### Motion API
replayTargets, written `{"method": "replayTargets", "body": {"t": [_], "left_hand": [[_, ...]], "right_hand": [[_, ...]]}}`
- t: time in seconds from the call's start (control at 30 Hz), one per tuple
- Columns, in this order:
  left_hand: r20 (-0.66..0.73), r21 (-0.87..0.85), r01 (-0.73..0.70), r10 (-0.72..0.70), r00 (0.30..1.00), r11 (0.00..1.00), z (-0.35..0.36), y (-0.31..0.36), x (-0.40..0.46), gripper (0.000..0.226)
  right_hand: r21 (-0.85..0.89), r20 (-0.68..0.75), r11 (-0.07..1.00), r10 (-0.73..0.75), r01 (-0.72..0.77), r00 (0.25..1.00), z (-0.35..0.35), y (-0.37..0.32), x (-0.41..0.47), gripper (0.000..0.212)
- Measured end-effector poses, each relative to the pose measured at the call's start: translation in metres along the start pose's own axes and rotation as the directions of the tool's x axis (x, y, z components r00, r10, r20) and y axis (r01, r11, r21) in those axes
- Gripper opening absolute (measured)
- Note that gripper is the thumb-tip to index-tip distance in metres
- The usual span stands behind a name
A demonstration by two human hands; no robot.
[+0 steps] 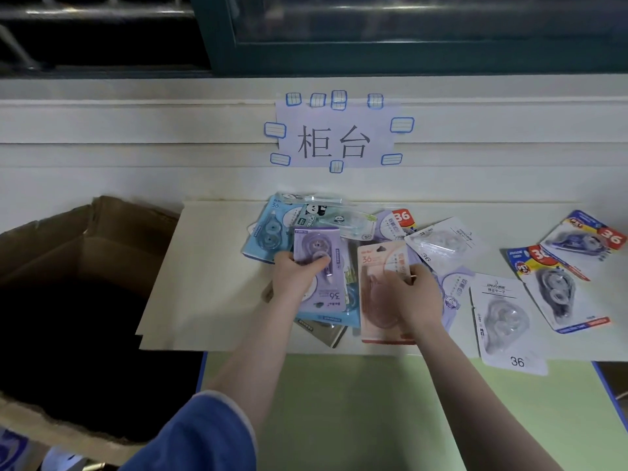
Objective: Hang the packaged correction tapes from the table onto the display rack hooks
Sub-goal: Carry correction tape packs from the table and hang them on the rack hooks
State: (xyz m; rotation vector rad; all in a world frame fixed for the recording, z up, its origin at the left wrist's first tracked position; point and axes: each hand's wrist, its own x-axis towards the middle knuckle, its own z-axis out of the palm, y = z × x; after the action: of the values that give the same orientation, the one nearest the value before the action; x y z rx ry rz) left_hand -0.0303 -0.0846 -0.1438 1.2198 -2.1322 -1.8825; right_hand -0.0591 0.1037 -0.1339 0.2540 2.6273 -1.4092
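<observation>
**Two hands gripping packs over the pile**

Gripping a lilac blister-carded correction tape pack (pixel 317 248) with the left hand (pixel 295 271): thumb curled across the clear bubble, other fingers hidden behind the card. Lying under this pack, more cards stacked, only edges showing, the lower ones hard to tell apart.

Pinching a pale pink carded correction tape pack (pixel 380 294) with the right hand (pixel 413 294), fingers bent over its right edge; covering much of the card, so print only partly readable, "36" showing near the top.

Resting both packs on or just above the loose pile of carded correction tapes (pixel 339 219) in the middle of the cream-coloured sheet (pixel 204 266) covering the pale green table (pixel 339 419). Touching or lifted, cannot tell.

Lying apart at the right: a white pack marked "36" (pixel 506 321), hanging slightly over the sheet edge, and two blue-and-red packs (pixel 557 287), the far one near the frame border.

Standing at the left, an open brown cardboard box (pixel 85 266), inside too dark to make out, lower part cut off.

Hanging on the white wall behind, a paper sign with two black characters (pixel 334 139), fixed by small blue-bordered labels.

Showing at the bottom, a blue sleeve (pixel 204 436) on the left arm, partly cut off.
</observation>
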Motion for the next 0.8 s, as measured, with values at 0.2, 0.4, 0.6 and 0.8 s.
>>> {"method": "replayTargets", "body": {"t": [0.2,0.4,0.6,0.8], "left_hand": [[-0.005,-0.137,0.106,-0.108,0.994,0.985,0.017,0.013,0.0,0.072],[0.052,-0.184,0.124,-0.116,0.992,0.975,0.028,0.018,0.001,0.065],[0.03,-0.182,0.143,-0.14,0.99,0.973,0.033,0.018,-0.016,0.065],[0.04,-0.215,0.069,-0.062,0.997,0.974,0.024,0.011,-0.036,0.058]], "right_hand": [[-0.007,-0.051,1.0,-0.005,0.005,0.999,-0.01,0.004,-0.001,0.016],[0.01,-0.059,1.0,-0.025,0.025,0.998,-0.019,0.005,-0.001,0.018],[0.027,-0.066,0.999,-0.042,0.044,0.997,-0.035,0.011,-0.001,0.017],[0.075,-0.069,0.996,-0.048,0.053,0.996,-0.049,0.016,-0.001,0.02]]}}
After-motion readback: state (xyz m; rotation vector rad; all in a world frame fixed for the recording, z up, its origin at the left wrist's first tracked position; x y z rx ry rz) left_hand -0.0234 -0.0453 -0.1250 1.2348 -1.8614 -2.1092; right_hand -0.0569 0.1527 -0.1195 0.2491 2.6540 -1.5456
